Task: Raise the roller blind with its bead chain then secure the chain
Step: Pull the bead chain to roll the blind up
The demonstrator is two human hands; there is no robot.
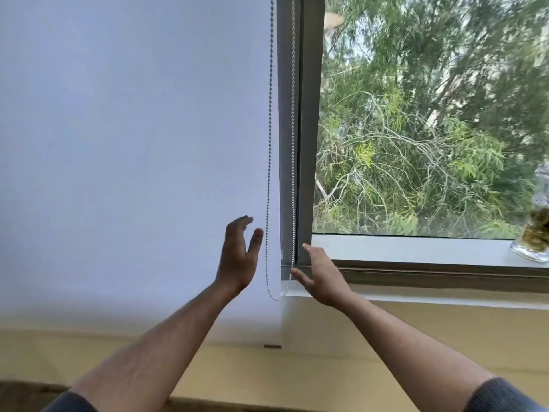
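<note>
A white roller blind (133, 150) hangs fully down over the left window, its bottom edge below the sill. Its metal bead chain (269, 144) hangs as a loop along the blind's right edge, with the second strand in front of the grey window frame (309, 129) and the loop's bottom near the sill. My left hand (239, 257) is raised with fingers apart just left of the left strand, not touching it. To the right of the right strand is my right hand (322, 276), open, its thumb close to the chain. Neither hand holds anything.
The right window pane shows green trees outside. A white sill (416, 251) runs under it, with a glass jar (533, 236) of dried plant matter at its far right. A beige wall lies below the sill.
</note>
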